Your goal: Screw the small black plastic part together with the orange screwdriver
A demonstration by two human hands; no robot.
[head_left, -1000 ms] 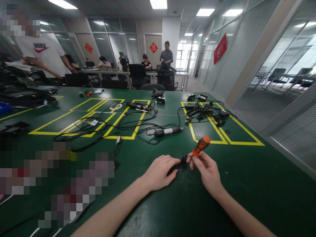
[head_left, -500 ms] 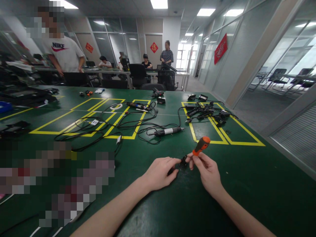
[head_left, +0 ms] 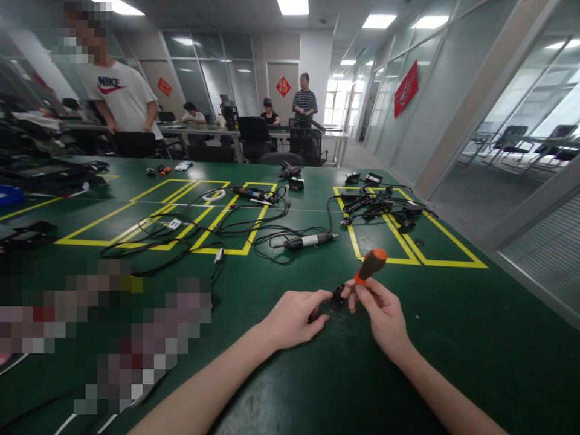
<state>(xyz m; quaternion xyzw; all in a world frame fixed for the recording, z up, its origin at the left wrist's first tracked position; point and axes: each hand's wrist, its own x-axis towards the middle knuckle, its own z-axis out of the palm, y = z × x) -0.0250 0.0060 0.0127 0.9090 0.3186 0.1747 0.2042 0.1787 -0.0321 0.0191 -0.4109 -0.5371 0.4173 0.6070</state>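
Observation:
An orange and dark grey screwdriver (head_left: 372, 266) leans in my right hand (head_left: 384, 308), whose thumb and fingers are closed around its lower end. The handle tilts up and to the right, and its shaft is hidden by the fingers. Just left of these fingers a small black part (head_left: 337, 298) stands on the green table (head_left: 444, 350); I cannot make out its exact kind. My left hand (head_left: 296, 319) steadies that part from the left, the index fingertip against it and the thumb close to its lower edge.
Beyond my hands lies a corded electric screwdriver (head_left: 308, 241) with black cables. Several black parts form a pile (head_left: 383, 205) inside yellow tape at the right. A cordless drill (head_left: 289, 171) lies farther back. Another person (head_left: 120, 96) stands across the table at the left.
My left thumb has shifted slightly down, away from the index finger. The screwdriver handle has turned or moved only a little. The standing person at the left has leaned slightly.

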